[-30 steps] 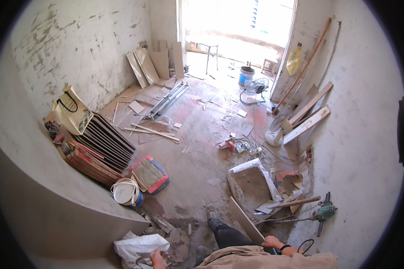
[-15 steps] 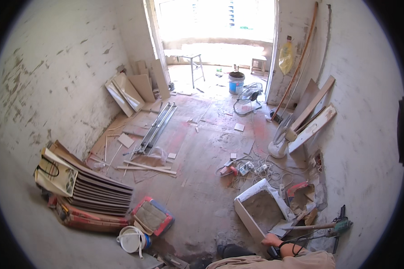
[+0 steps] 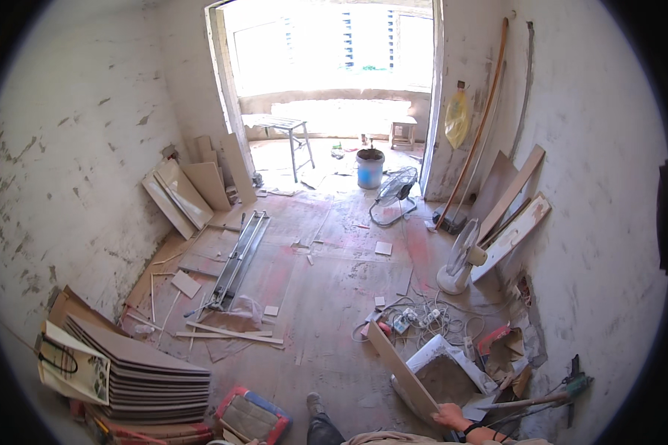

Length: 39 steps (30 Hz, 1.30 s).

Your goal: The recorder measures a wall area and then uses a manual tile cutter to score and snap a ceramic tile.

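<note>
My right hand comes in at the lower right, its fingers closed on the near end of a long, narrow beige board. The board is tilted up on edge, its far end rising beside a white open box that holds grey-brown powder or mortar. Behind my right wrist lies a green power tool with a long shaft. At the bottom edge, a sliver beside the red-and-blue bordered box may be my left hand, but its fingers are cut off. A shoe shows on the floor.
A stack of tiles stands at the lower left. Tangled cables, a white fan and leaning boards line the right side. A tile cutter lies mid-left. Farther off are a bucket and a floor fan.
The view has tilted up, so the room sits lower in the picture. The board in my right hand has lifted and swung upward at its far end. A leg and shoe now show.
</note>
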Each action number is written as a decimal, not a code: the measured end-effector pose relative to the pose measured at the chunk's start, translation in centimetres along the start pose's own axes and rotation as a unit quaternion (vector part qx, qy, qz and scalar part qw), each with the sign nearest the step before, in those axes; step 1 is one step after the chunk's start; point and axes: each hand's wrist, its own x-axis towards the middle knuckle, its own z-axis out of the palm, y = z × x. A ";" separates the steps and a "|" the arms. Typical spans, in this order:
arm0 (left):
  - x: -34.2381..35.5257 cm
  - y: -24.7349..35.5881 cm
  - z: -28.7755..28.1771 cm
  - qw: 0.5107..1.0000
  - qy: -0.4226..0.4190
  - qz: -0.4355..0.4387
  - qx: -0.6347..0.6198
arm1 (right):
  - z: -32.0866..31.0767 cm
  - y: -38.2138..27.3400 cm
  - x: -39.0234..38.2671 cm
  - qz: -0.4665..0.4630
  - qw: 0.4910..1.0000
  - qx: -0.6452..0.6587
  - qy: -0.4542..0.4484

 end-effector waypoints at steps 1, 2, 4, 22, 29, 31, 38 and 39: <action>1.0 1.4 1.5 0.998 0.040 0.044 0.006 | 0.2 -0.6 0.6 0.005 1.000 0.017 0.008; 1.9 2.8 2.1 0.993 0.083 0.088 0.011 | 0.8 -1.6 0.7 0.005 1.000 0.013 0.007; 7.8 5.2 1.5 0.998 0.013 0.057 -0.024 | 1.5 -1.5 2.6 0.015 0.999 -0.044 0.000; 22.9 19.1 10.1 0.995 0.050 0.000 0.090 | -2.1 -12.7 8.2 0.084 0.981 0.171 0.031; 26.4 24.2 17.2 0.991 -0.030 -0.001 0.132 | -1.2 -10.8 14.7 0.129 0.983 0.127 -0.030; 20.9 26.8 22.4 0.967 -0.106 0.103 0.209 | -2.8 -12.2 15.7 0.149 0.979 0.136 -0.009; 25.4 29.7 30.2 0.929 -0.151 0.017 0.337 | -7.5 -15.7 16.0 0.291 0.939 0.179 -0.036; 28.8 30.9 30.9 0.911 -0.197 -0.041 0.360 | -5.8 -15.7 15.9 0.301 0.937 0.175 -0.004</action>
